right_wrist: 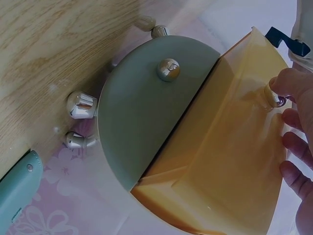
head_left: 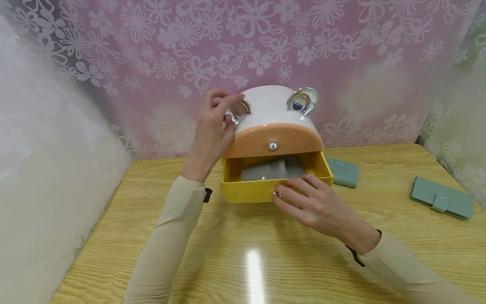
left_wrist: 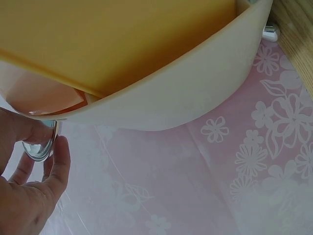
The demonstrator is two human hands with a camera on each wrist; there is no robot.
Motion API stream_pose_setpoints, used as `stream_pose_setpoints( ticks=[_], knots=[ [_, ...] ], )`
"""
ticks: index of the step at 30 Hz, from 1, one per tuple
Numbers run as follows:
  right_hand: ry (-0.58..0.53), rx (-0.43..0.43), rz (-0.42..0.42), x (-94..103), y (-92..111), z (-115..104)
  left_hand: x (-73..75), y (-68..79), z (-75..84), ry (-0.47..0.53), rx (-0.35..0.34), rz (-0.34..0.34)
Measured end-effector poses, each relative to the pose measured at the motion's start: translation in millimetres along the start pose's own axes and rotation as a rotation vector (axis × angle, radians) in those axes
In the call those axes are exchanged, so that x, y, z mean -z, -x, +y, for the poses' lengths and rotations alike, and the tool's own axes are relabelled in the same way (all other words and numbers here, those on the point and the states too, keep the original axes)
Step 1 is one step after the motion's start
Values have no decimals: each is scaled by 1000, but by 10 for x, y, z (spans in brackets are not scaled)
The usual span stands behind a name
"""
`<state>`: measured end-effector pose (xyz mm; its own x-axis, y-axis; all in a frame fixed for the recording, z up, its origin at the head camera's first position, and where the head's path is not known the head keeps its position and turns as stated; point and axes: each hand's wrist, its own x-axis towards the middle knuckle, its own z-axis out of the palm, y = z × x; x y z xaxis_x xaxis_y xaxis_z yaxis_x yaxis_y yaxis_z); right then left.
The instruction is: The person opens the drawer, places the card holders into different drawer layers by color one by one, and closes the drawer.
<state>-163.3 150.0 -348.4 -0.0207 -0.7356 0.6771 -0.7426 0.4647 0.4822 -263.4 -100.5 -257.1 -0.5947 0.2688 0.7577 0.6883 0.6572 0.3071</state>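
A rounded white drawer box (head_left: 269,103) with two shiny ears stands on the table. Its orange upper drawer (head_left: 294,141) is closed, while the yellow middle drawer (head_left: 243,192) is pulled out. Inside the yellow drawer lies a grey wallet-like item (head_left: 265,170) with a small stud. My left hand (head_left: 210,131) grips the box's left ear (left_wrist: 38,149) between thumb and fingers. At the drawer front, my right hand (head_left: 319,207) pinches the metal knob (right_wrist: 274,96). Below, the green bottom drawer (right_wrist: 142,93) is closed, as the right wrist view shows.
Right of the box lies a green wallet (head_left: 345,173), partly hidden behind the drawer. Another green wallet (head_left: 442,198) with a snap strap lies farther right on the wooden table (head_left: 182,270). A pink flowered curtain (head_left: 167,46) hangs close behind the box.
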Motion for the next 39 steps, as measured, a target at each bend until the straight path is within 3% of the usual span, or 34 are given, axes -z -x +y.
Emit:
stream_pose_setpoints(
  ticks=[12,20,39],
  knots=[
    [50,5,-72,6,15,15,-5,7,-7,-6,5,5],
    [42,-3,-55,-11,14,26,-8,5,-6,-4,-2,10],
    [43,-22,-121,-16,26,58,-6,12,6,-13,8,3]
  ],
)
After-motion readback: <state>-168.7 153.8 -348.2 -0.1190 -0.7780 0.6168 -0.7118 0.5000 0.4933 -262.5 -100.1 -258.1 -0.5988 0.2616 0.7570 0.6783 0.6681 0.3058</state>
